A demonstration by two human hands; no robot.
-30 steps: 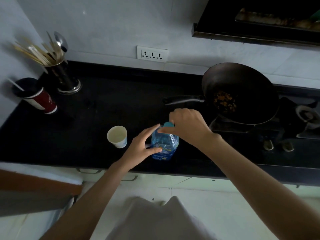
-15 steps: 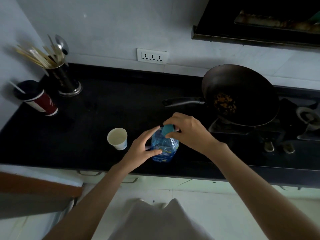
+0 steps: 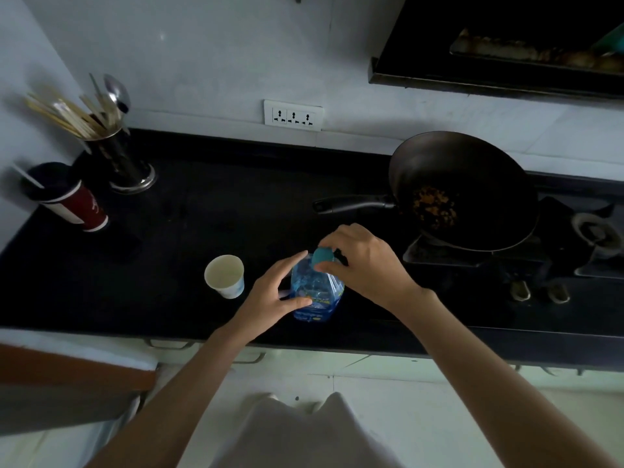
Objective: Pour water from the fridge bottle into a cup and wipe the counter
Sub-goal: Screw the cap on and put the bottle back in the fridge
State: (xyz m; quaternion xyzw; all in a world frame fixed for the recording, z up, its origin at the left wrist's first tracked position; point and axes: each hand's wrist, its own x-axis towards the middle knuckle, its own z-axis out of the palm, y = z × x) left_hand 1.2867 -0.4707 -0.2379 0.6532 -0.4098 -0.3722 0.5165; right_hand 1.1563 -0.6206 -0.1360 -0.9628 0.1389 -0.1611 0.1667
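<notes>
A clear blue plastic water bottle (image 3: 317, 292) stands upright near the front edge of the black counter (image 3: 209, 217). My left hand (image 3: 273, 295) holds its body from the left, thumb and fingers wrapped around it. My right hand (image 3: 364, 261) pinches the teal cap (image 3: 321, 255) on top with curled fingers. A white paper cup (image 3: 225, 275) stands upright just left of the bottle; its inside looks pale, and I cannot tell whether it holds water.
A dark wok (image 3: 462, 190) with food bits sits on the gas stove (image 3: 506, 258) at right, handle pointing left. A red drink cup (image 3: 72, 201) and a steel utensil holder (image 3: 118, 157) stand at the back left. A wall socket (image 3: 293, 115) is behind.
My right hand has turned on the cap, its fingers shifting from covering the cap to pinching its side, so the teal cap shows more. The bottle, the left hand and the cup stay put.
</notes>
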